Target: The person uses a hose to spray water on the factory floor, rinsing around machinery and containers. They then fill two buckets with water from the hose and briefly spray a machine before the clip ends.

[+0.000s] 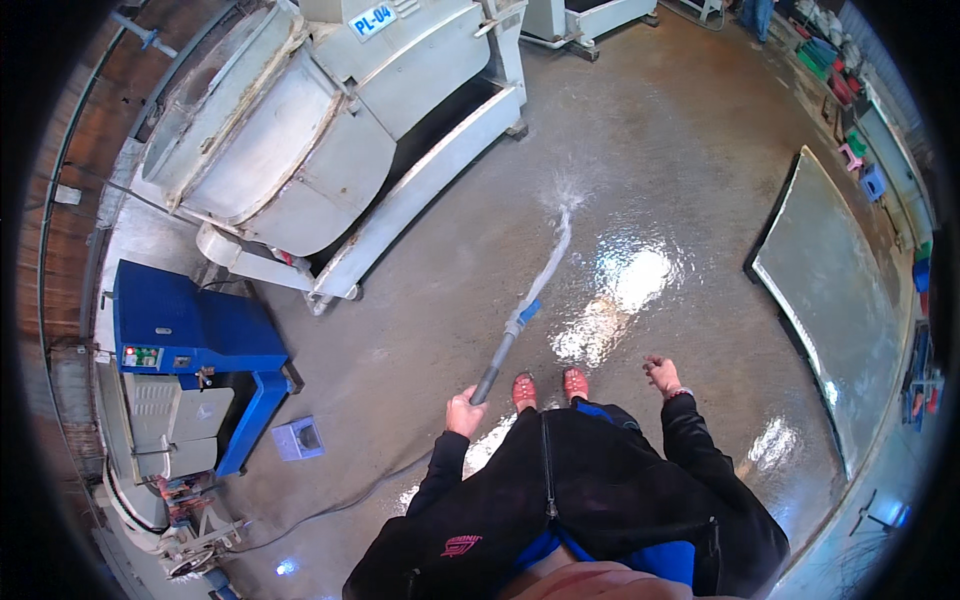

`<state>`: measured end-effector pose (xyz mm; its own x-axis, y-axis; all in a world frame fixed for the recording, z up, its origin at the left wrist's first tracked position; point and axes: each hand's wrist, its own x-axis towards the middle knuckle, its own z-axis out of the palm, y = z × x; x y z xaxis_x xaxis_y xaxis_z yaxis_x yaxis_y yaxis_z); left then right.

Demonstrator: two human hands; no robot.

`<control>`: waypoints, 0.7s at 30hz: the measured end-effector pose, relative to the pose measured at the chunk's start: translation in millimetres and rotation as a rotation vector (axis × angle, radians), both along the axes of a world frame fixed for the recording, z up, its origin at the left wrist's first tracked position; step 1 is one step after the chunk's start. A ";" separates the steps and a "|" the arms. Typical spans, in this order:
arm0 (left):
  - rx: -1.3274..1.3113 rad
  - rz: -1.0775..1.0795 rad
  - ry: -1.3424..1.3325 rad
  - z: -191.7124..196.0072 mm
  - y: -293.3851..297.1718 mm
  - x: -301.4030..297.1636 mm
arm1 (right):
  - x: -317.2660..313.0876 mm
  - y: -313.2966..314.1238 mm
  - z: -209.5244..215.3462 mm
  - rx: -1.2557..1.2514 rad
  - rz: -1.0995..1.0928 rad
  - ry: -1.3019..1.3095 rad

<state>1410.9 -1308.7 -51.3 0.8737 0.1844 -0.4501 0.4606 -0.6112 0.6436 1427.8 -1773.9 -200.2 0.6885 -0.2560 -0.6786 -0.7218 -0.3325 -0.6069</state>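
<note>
A grey water pipe (499, 358) with a blue valve handle (529, 312) near its outlet is held in my left hand (464, 413), whose fingers wrap round its lower end. From the outlet a stream of water (553, 259) shoots forward and splashes on the wet concrete floor (450, 270). My right hand (661, 374) hangs free at my right side, fingers loosely curled and partly apart, with no object seen in it. Between my hands, my feet in red sandals (524, 391) stand on the floor. A dark hose (370, 493) trails away to the lower left.
A large white tub-shaped machine (300, 190) stands at the upper left. Below it are a blue machine (195, 320) and a purple plastic stool (298, 439). A wide metal-topped table (830, 270) is on the right. Another person's leg (757, 18) shows at the far top right.
</note>
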 end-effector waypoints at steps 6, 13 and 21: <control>0.041 0.070 -0.143 6.6 -24.0 8.5 | -36.8 -27.7 -7.1 0.023 0.101 0.181; 0.001 -0.153 0.050 6.3 -30.5 -37.4 | -92.2 -95.3 -28.1 0.024 0.089 0.559; -0.135 -0.220 0.041 -28.4 -82.9 -61.6 | -42.3 -111.0 -13.0 -0.152 0.287 0.212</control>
